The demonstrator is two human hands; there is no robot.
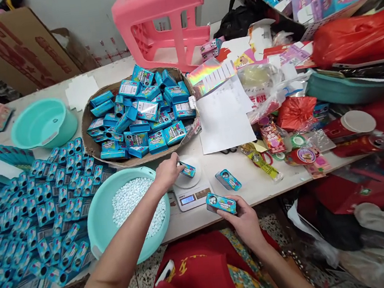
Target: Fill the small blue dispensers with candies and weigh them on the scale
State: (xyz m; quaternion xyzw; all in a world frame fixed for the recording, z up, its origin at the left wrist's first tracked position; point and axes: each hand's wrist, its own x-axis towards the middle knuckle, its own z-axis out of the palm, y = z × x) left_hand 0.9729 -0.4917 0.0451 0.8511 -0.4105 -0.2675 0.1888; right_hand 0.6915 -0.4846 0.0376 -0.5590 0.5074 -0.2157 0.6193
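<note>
My left hand (168,171) is at the round pan of the digital kitchen scale (195,199), its fingers closed at the end of a small blue candy box (187,169). In my right hand (246,222) is another blue candy box (221,204), gripped between thumb and fingers, with white candies showing through its round window. A third blue candy box (228,180) lies on the table just right of the scale. Under my left forearm stands a turquoise basin (94,224) with many small white candies (128,200) in it.
A cut-down carton (146,160) heaped with blue boxes stands behind the basin. Rows of open blue boxes (47,207) cover the left side. An aqua basin (42,122), a pink stool (158,5) and white paper sheets (225,125) lie farther back; packets clutter the right.
</note>
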